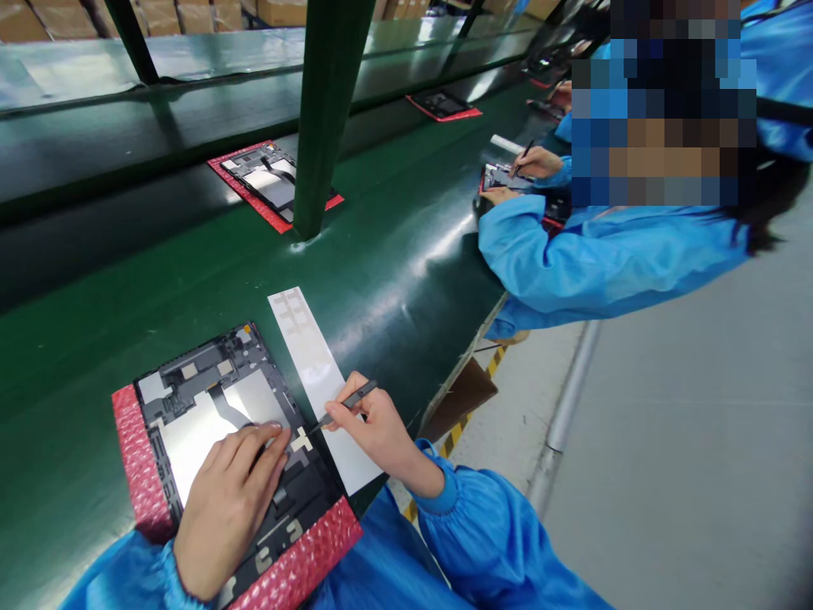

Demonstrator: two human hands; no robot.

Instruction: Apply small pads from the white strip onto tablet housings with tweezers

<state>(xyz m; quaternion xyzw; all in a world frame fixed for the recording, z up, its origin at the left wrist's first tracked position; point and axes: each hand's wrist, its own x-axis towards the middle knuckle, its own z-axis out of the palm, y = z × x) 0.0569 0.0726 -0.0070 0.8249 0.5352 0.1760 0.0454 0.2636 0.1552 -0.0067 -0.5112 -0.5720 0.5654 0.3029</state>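
An opened tablet chassis [209,398] lies on a red bubble-wrap pad [133,457] on the green belt in front of me. My left hand [232,500] rests flat on the chassis, fingertips pressing near a small pale sticker [300,440]. My right hand [374,424] grips dark tweezers [346,402] whose tip touches that sticker. A white backing strip [318,373] with several stickers lies along the chassis's right side, partly under my right hand.
A green upright post [323,119] stands on the belt [394,254] behind. Another chassis on a red pad [270,182] lies beside it, and a third [443,106] farther off. To the right, a person in a blue coat [603,254] works on a device with a tool.
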